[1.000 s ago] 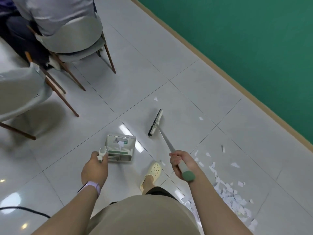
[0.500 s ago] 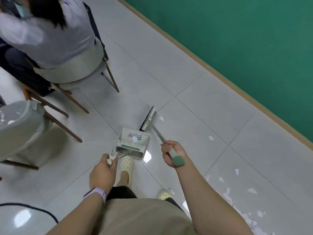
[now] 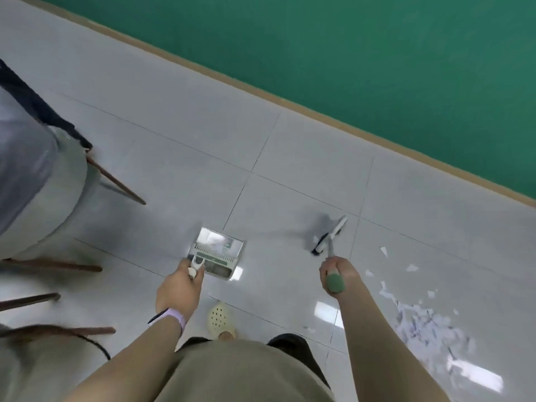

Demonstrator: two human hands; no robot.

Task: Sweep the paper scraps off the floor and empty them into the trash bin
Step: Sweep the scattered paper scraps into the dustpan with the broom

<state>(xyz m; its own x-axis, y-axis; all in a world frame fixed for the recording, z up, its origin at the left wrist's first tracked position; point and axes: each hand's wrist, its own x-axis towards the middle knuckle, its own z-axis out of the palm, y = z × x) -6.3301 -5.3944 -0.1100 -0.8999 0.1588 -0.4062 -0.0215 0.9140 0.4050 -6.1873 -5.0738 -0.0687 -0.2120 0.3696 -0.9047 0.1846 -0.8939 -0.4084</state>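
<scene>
— Down by our right side, on the floor (image 3: 304,158), the paper scraps (image 3: 417,323) lie heaped, with a few strays just beyond toward the green wall. None are gathered yet, as far as we can judge.

— And the tools?

— Our right hand (image 3: 338,271) has its grip wrapped round the broom (image 3: 330,236) handle, the head down on the tiles ahead of us, near the strays but apart from the heap. Our left hand (image 3: 178,288) has its grip curled round the dustpan (image 3: 217,250) handle, the pan low over the floor, well apart from the scraps.

— So which step are we in?

— Sweeping, we'd say, barely begun. Next we should draw the strays back into the heap, then bring the dustpan across beside it. No trash bin shows here.
</scene>
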